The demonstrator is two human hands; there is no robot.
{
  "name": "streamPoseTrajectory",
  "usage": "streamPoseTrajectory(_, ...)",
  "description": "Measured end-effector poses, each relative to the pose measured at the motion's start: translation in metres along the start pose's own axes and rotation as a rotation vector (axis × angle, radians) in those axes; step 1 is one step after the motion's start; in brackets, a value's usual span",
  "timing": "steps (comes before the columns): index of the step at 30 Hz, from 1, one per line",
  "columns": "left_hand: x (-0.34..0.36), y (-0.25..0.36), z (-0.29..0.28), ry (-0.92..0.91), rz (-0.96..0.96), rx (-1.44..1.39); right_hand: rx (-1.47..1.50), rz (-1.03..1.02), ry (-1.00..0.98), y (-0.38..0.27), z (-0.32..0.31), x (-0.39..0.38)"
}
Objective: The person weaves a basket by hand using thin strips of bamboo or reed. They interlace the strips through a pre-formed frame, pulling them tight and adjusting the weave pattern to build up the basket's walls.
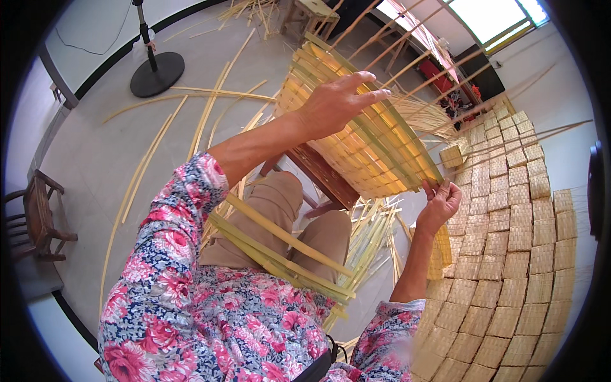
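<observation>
A half-woven bamboo basket panel [356,156], yellow-green with long thin stakes sticking out past its upper edge, is tilted up in front of my knees. My left hand [334,105] lies over its upper part with thumb and fingers stretched out; its palm side is hidden. At the panel's right corner, my right hand [439,202] pinches the end of a greenish bamboo strip [407,143] woven along the edge. Several loose flat bamboo strips [286,245] rest across my lap. Beneath the panel stands a reddish-brown wooden bench [321,173].
Stacked woven bamboo baskets [496,254] line the right side. Cut strips [375,245] litter the floor by my knees, and long strips [210,118] cross it at left. A round black stand base [157,74] and a wooden chair [41,219] stand left; a stool [312,16] is at the back.
</observation>
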State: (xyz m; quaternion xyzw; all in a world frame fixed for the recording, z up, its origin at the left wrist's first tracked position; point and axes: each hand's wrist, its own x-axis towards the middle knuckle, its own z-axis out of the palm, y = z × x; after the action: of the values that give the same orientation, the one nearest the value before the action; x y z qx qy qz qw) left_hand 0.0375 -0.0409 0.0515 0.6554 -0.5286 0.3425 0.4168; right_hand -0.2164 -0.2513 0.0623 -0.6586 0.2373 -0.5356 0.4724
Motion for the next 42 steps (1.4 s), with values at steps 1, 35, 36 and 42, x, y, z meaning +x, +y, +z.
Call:
streamPoseTrajectory(1,-0.002,0.001,-0.008,-0.019,-0.017,-0.075,0.01,0.015,0.01,0.002,-0.005,-0.002)
streamPoseTrajectory(35,-0.056,-0.004,-0.039,-0.313,0.011,-0.123,0.105,0.132,0.027,0.01,-0.036,-0.033)
streamPoseTrajectory(36,-0.067,-0.006,-0.047,-0.433,-0.062,-0.199,0.095,0.132,0.023,0.006,-0.041,-0.038)
streamPoseTrajectory(42,-0.134,-0.012,-0.097,-1.106,-0.347,-0.516,-0.394,0.319,-0.659,0.017,-0.111,-0.124)
